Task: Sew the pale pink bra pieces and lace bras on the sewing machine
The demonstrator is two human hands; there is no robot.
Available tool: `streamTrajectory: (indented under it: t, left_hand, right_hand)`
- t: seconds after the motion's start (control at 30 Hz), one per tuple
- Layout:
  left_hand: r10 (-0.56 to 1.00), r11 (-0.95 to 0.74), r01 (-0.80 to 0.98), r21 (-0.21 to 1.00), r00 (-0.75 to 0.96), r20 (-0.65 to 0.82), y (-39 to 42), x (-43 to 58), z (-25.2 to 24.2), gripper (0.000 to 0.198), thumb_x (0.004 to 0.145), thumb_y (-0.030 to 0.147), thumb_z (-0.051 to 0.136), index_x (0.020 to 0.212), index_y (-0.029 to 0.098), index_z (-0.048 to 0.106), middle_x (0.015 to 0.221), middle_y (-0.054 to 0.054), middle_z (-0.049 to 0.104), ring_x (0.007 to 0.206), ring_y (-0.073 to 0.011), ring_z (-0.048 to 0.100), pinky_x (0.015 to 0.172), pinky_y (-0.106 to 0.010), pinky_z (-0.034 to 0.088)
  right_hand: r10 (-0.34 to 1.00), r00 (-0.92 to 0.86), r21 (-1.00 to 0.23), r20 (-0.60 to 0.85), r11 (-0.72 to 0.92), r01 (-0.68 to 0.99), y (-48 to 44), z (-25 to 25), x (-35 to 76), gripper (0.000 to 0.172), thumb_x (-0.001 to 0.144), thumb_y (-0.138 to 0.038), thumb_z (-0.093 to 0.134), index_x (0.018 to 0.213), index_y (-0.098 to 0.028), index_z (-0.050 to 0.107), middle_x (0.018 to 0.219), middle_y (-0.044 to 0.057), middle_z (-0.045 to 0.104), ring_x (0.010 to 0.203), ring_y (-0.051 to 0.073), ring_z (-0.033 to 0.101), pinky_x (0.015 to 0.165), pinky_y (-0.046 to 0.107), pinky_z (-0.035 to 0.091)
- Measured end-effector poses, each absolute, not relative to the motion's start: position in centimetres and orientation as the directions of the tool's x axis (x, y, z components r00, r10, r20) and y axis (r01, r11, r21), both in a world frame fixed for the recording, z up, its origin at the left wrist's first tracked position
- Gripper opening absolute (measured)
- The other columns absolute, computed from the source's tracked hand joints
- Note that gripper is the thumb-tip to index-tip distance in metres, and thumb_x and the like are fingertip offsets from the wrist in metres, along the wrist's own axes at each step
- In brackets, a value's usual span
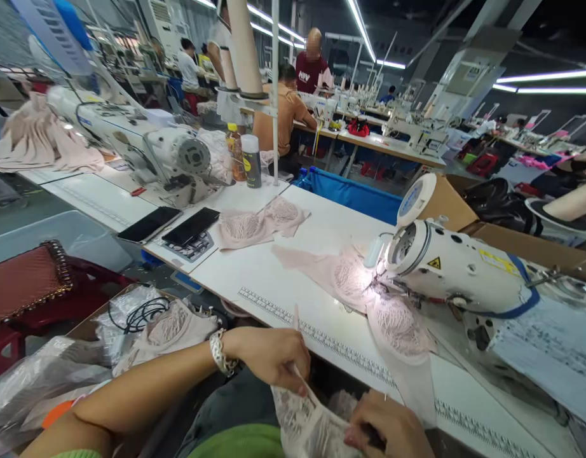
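Over my lap at the table's front edge, a pale pink lace bra (300,420) is stretched between my hands. My left hand (274,353), with a white bracelet at the wrist, is closed on its upper edge; a narrow strip sticks up above the fist. My right hand (393,423) pinches the lace on the other side, its fingertips partly hidden. Beyond them, another pink bra (398,324) lies under the lit needle area of a white sewing machine (464,261). A third bra, a lace one (240,229), rests flat farther back on the white table (255,270).
Two dark phones or tablets (150,224) lie at the table's left. Behind them stand a second sewing machine (131,140), a bottle (236,152) and a spray can (251,162). At lower left, a box holds bras (178,331) and cable. Co-workers sit farther back.
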State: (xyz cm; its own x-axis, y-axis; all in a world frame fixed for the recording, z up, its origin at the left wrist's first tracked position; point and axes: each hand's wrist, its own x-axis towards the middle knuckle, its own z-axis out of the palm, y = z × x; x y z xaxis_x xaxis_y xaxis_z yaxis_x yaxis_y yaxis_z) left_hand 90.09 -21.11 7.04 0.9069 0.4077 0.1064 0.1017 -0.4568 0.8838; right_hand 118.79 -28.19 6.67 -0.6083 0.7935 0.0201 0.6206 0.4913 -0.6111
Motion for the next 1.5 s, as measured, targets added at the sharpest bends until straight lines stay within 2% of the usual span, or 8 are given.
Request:
streamTrajectory:
  t: [0.1, 0.23, 0.43, 0.7, 0.83, 1.23, 1.37, 1.5]
  left_hand:
    - [0.501, -0.167, 0.199, 0.966, 0.861, -0.090, -21.4, 89.2, 6.6, 0.043, 0.095, 0.046, 0.058, 0.064, 0.016, 0.057, 0.060, 0.001, 0.050, 0.057, -0.0117, 0.043, 0.056, -0.024, 0.036]
    - [0.610, 0.080, 0.128, 0.988, 0.778, -0.150, -21.6, 89.2, 6.1, 0.050, 0.094, 0.054, 0.056, 0.063, 0.015, 0.053, 0.070, -0.001, 0.047, 0.065, -0.0120, 0.042, 0.060, -0.024, 0.034]
    - [0.672, 0.315, 0.039, 0.948, 0.696, -0.252, -22.2, 90.1, 4.6, 0.052, 0.089, 0.057, 0.065, 0.060, 0.016, 0.047, 0.059, 0.006, 0.031, 0.055, -0.0085, 0.025, 0.054, -0.024, 0.019]
    - [0.676, 0.586, -0.236, 0.775, 0.670, -0.307, -22.6, 90.5, 3.6, 0.045, 0.075, 0.046, 0.082, 0.062, 0.014, 0.053, 0.063, 0.003, 0.047, 0.058, -0.0081, 0.041, 0.054, -0.020, 0.034]
    - [0.654, 0.691, -0.355, 0.630, 0.678, -0.336, -22.8, 90.9, 3.2, 0.046, 0.076, 0.042, 0.083, 0.060, 0.015, 0.050, 0.052, 0.008, 0.038, 0.046, -0.0045, 0.033, 0.044, -0.017, 0.032]
    - [0.657, 0.695, -0.419, 0.584, 0.700, -0.279, -22.6, 92.0, 3.9, 0.054, 0.074, 0.042, 0.085, 0.059, 0.018, 0.040, 0.049, 0.008, 0.034, 0.042, -0.0033, 0.028, 0.040, -0.017, 0.024]
    - [0.623, 0.696, -0.380, 0.609, 0.742, -0.248, -22.8, 92.7, 4.5, 0.054, 0.077, 0.043, 0.083, 0.058, 0.017, 0.040, 0.050, 0.006, 0.038, 0.041, -0.0031, 0.029, 0.038, -0.016, 0.022]
    - [0.561, 0.677, -0.285, 0.679, 0.797, -0.225, -22.2, 94.1, 4.7, 0.053, 0.079, 0.051, 0.078, 0.060, 0.017, 0.043, 0.053, 0.007, 0.036, 0.043, -0.0036, 0.025, 0.038, -0.017, 0.023]
  right_hand:
    - [0.819, -0.557, -0.806, -0.138, 0.234, 0.544, -27.5, 8.0, 118.5, 0.039, 0.094, -0.052, 0.060, 0.068, -0.022, 0.063, 0.078, 0.002, 0.069, 0.074, 0.018, 0.064, 0.069, 0.026, 0.046]
    - [0.791, -0.564, -0.950, -0.236, -0.065, 0.306, -26.3, 7.4, 118.3, 0.053, 0.080, -0.073, 0.065, 0.068, -0.021, 0.058, 0.077, 0.004, 0.063, 0.073, 0.020, 0.058, 0.065, 0.030, 0.042]
    - [0.849, -0.458, -0.964, -0.264, -0.249, 0.094, -26.3, 4.6, 118.3, 0.059, 0.086, -0.066, 0.063, 0.055, -0.022, 0.039, 0.059, -0.004, 0.029, 0.060, 0.013, 0.029, 0.059, 0.030, 0.022]
    - [0.888, -0.335, -0.929, -0.314, -0.361, -0.085, -26.7, 3.4, 117.6, 0.061, 0.073, -0.071, 0.073, 0.053, -0.024, 0.040, 0.051, -0.005, 0.032, 0.053, 0.013, 0.030, 0.056, 0.029, 0.022]
    - [0.884, -0.316, -0.902, -0.344, -0.405, -0.151, -26.7, 3.5, 117.2, 0.065, 0.068, -0.072, 0.076, 0.049, -0.024, 0.035, 0.048, -0.005, 0.033, 0.049, 0.012, 0.030, 0.053, 0.029, 0.023]
    - [0.867, -0.394, -0.937, -0.305, -0.347, -0.038, -26.5, 4.0, 118.1, 0.065, 0.067, -0.077, 0.073, 0.048, -0.024, 0.040, 0.046, -0.005, 0.036, 0.047, 0.011, 0.032, 0.049, 0.028, 0.025]
    - [0.778, -0.577, -0.959, -0.248, -0.112, 0.260, -25.8, 5.5, 119.1, 0.054, 0.078, -0.075, 0.064, 0.075, -0.022, 0.071, 0.057, 0.000, 0.058, 0.046, 0.011, 0.038, 0.047, 0.027, 0.027]
    - [0.735, -0.655, -0.885, -0.175, 0.174, 0.432, -25.7, 6.9, 117.7, 0.038, 0.088, -0.058, 0.066, 0.101, -0.025, 0.078, 0.084, 0.006, 0.075, 0.062, 0.016, 0.059, 0.058, 0.028, 0.044]
